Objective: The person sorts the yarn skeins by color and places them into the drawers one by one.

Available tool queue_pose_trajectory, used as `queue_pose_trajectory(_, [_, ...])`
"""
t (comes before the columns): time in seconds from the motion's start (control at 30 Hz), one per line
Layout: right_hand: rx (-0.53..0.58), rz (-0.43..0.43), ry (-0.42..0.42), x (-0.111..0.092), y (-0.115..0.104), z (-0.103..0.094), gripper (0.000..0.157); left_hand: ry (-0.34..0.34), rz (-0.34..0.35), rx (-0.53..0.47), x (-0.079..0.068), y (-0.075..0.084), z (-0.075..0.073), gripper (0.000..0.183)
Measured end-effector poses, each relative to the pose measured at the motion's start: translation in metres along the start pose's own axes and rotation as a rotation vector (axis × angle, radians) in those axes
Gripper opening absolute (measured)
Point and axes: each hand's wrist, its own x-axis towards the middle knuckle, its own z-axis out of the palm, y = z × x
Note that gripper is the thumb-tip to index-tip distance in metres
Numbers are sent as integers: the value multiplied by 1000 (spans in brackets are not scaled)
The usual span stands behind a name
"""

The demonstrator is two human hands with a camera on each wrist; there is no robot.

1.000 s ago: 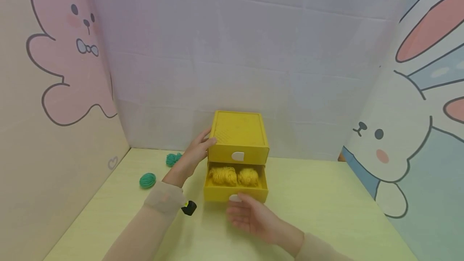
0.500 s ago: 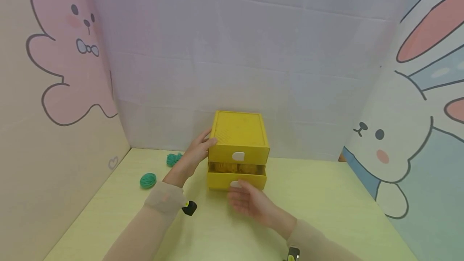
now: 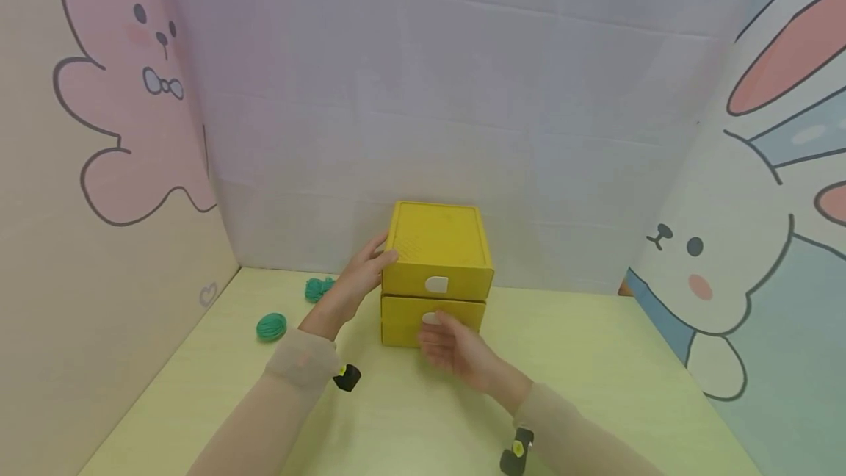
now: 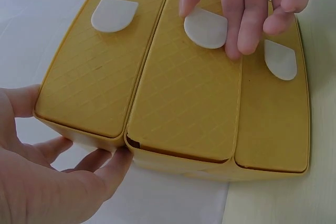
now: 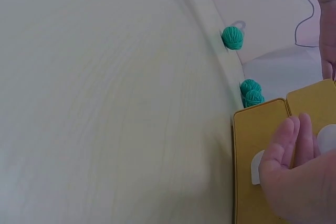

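Note:
A small yellow drawer cabinet (image 3: 438,235) with white pull tabs stands against the back wall in the head view. The left wrist view shows three drawer fronts side by side. My left hand (image 3: 358,279) rests on the cabinet's left side, with the thumb at its top edge. Around the white tab (image 4: 206,28) of the middle drawer (image 4: 184,93) are the thumb and fingers of my right hand (image 3: 466,355). Those fingers look fairly straight. A thin dark gap shows at one corner of that drawer front. The yellow yarn inside is hidden.
Left of the cabinet, a green yarn ball (image 3: 272,327) lies on the pale table (image 3: 581,373). More green yarn (image 3: 319,289) sits farther back, partly behind my left hand. Cartoon-printed walls enclose the table at left and right.
The drawer with the yellow yarn has slid back into the cabinet, hiding the yarn. My right hand has moved away from me with it. The left hand has stayed at the cabinet's side.

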Motion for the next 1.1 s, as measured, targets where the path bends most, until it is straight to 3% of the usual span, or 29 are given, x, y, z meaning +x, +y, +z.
queue_pose_trajectory(1.1, [-71,-17,36,11,0,-1,71,16,-10,18,-3,0,1,72])
